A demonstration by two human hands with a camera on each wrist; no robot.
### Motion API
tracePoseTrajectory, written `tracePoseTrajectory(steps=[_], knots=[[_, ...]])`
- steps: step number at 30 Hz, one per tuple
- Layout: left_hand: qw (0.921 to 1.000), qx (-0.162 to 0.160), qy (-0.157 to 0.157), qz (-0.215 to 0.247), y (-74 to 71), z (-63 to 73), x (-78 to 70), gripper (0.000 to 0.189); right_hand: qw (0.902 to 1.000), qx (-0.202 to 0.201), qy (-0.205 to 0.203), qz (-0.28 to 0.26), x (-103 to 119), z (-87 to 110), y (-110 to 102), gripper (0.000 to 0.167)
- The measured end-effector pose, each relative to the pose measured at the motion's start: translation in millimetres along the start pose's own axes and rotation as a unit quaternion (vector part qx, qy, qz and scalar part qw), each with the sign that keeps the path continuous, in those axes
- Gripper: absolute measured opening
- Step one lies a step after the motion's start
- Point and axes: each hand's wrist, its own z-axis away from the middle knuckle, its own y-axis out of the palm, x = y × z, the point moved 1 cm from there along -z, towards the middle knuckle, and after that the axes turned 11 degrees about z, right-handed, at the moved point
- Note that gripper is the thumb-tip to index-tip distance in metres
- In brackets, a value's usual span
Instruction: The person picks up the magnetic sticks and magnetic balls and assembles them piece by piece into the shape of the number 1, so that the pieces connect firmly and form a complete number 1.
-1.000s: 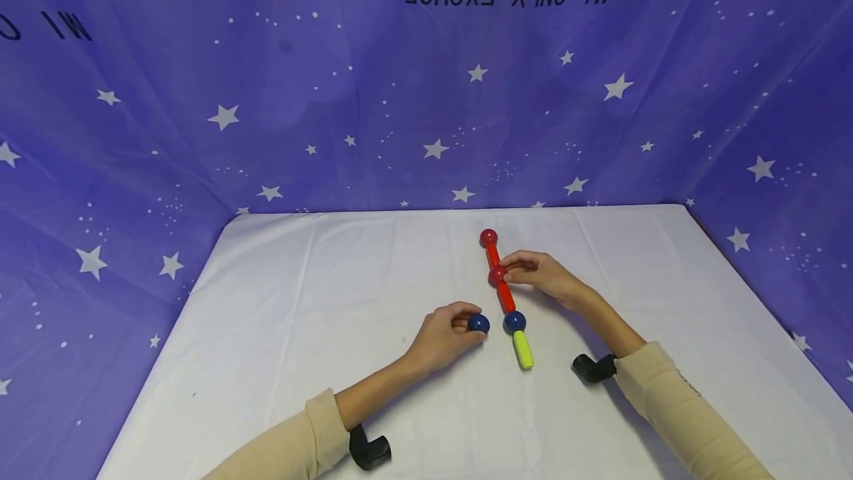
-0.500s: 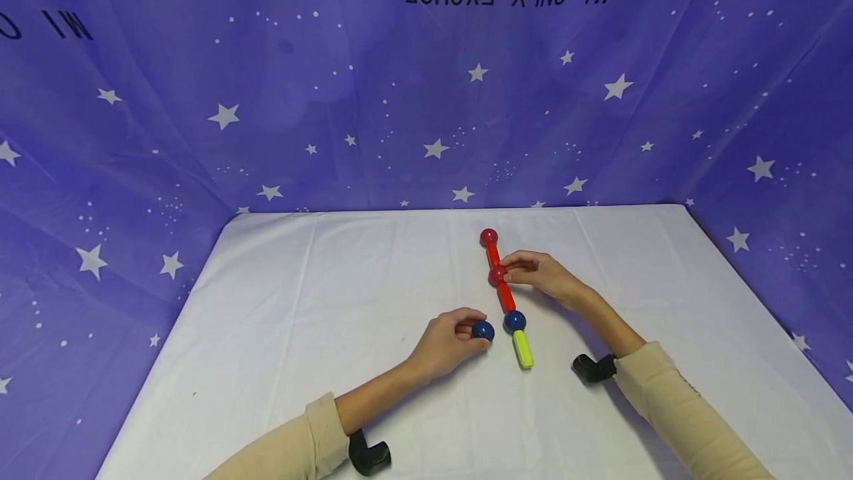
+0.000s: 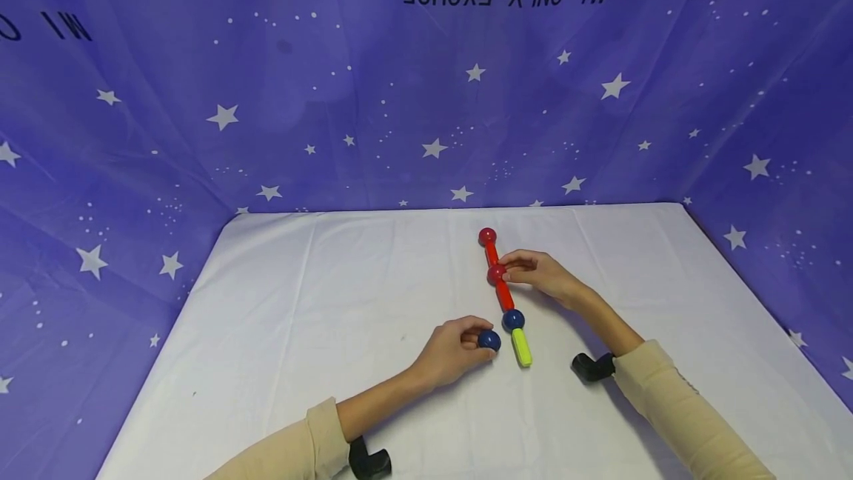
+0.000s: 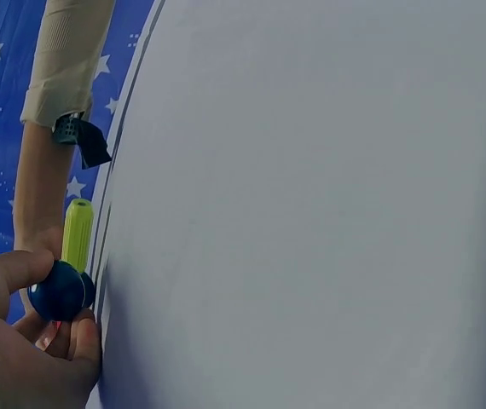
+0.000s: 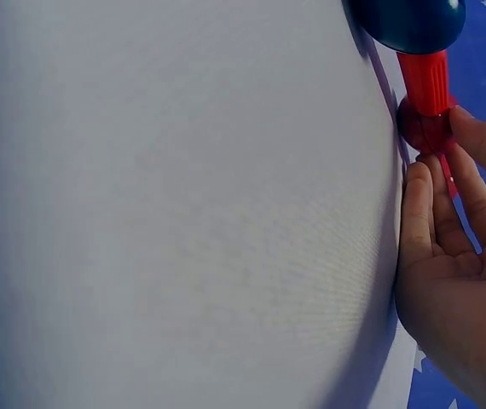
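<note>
A line of joined magnetic pieces lies on the white cloth. From the far end come a red ball [image 3: 488, 236], a red rod [image 3: 492, 253], a second red ball [image 3: 496, 274], another red rod [image 3: 505, 296], a blue ball [image 3: 513, 319] and a yellow-green rod [image 3: 522, 347]. My right hand [image 3: 538, 275] pinches the second red ball from its right side. Between thumb and fingers, my left hand [image 3: 453, 350] holds a separate blue ball [image 3: 489, 340], just left of the yellow-green rod and apart from it. In the left wrist view this held ball [image 4: 57, 291] partly covers the line's blue ball.
The white-covered table [image 3: 300, 332] ends at a purple star-printed curtain [image 3: 360, 95] behind and on both sides. Black angled wrist mounts [image 3: 593, 367] stick out below both sleeves, close to the cloth.
My left hand has moved slightly right and nearer the body with the blue ball, coming alongside the yellow-green rod. My right hand and the line of pieces have stayed practically still.
</note>
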Motion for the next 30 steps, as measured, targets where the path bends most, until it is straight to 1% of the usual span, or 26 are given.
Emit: tracePoseTrajectory(steps=[11, 17, 20, 24, 27, 30], knots=[[0.9997, 0.022, -0.010, 0.007, 7.8, 4.8, -1.1, 0.036, 0.9998, -0.019, 0.005, -0.003, 2.2, 4.3, 1.8, 0.050], [0.9995, 0.026, -0.014, 0.011, 11.4, 8.4, -4.0, 0.036, 0.9989, -0.045, 0.004, 0.008, -0.1, 9.5, 5.9, 0.053], [0.9994, 0.027, -0.017, 0.017, 12.2, 9.7, -4.5, 0.035, 0.9980, -0.059, 0.014, 0.015, -0.4, 12.7, 7.6, 0.053], [0.9992, 0.031, -0.014, 0.018, 13.4, 10.9, -4.1, 0.035, 0.9959, -0.074, 0.041, 0.031, 0.7, 20.0, 9.5, 0.050], [0.9992, 0.033, -0.012, 0.019, 14.6, 11.8, -3.5, 0.035, 0.9951, -0.079, 0.053, 0.026, 2.3, 26.3, 11.0, 0.047], [0.9990, 0.034, -0.009, 0.026, 15.8, 12.7, -2.5, 0.034, 0.9951, -0.082, 0.053, 0.016, 3.8, 33.5, 12.6, 0.045]])
